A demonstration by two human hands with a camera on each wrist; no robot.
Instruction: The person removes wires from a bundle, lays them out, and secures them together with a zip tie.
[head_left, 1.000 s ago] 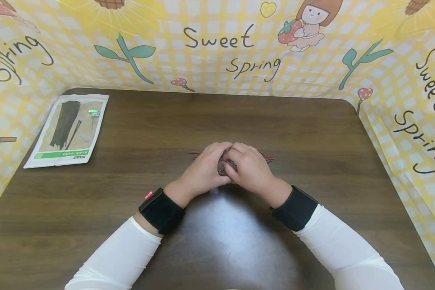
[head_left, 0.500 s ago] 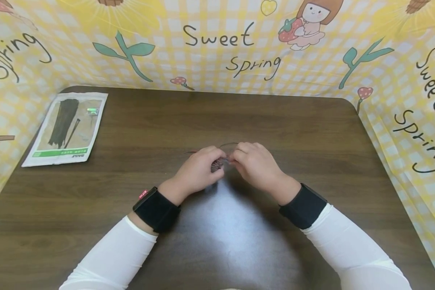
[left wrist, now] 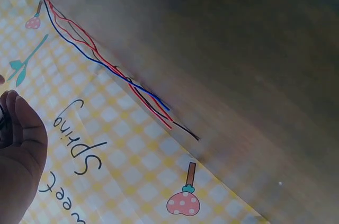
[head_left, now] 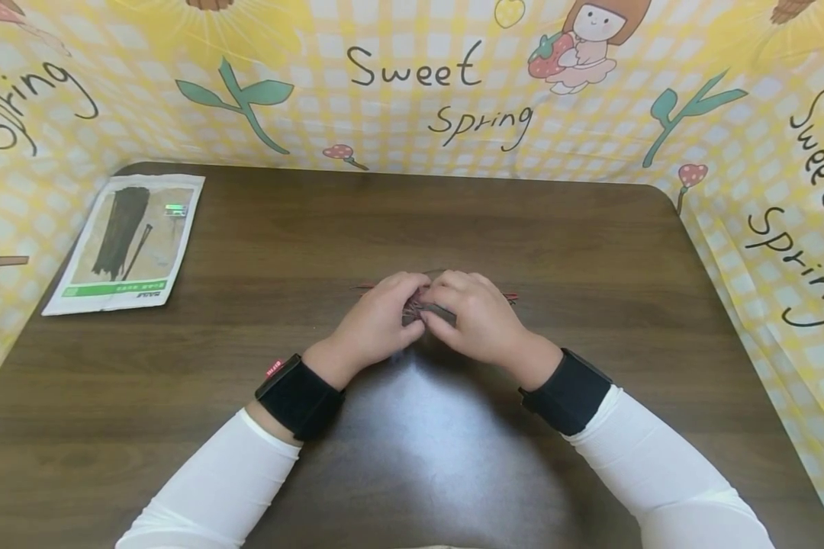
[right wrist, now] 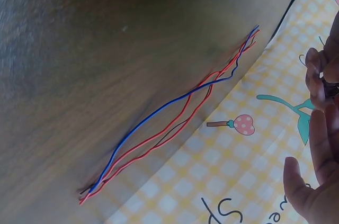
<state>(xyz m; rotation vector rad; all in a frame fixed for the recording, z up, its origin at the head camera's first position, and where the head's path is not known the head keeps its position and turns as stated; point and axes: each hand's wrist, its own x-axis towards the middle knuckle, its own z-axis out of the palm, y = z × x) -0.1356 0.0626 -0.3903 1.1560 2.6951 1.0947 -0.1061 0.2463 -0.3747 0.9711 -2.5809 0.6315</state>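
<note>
At the middle of the table, in the head view, my left hand (head_left: 378,320) curls round a small bundle of dark reddish wires (head_left: 410,306). My right hand (head_left: 484,316) meets it from the other side, its bent fingertips and thumb on the bundle, with a dark strip (head_left: 441,312) showing between them. A thin dark strand arches just beyond the fingertips. Several loose red, blue and black wires (left wrist: 95,54) lie lengthwise on the table; in the head view only their ends (head_left: 511,296) stick out past the hands. Both palms and most of the bundle are hidden.
A white packet (head_left: 122,244) with a picture of dark ties lies at the back left of the brown table (head_left: 412,221). Yellow checked cloth (head_left: 412,114) with printed flowers and words hangs behind and along both sides. Black bands (head_left: 300,398) circle both wrists.
Half a second ago the right hand drew slightly away to the right, pinching by the thin strand. Now it is back against the bundle. The left hand has shifted slightly left and stays around it.
</note>
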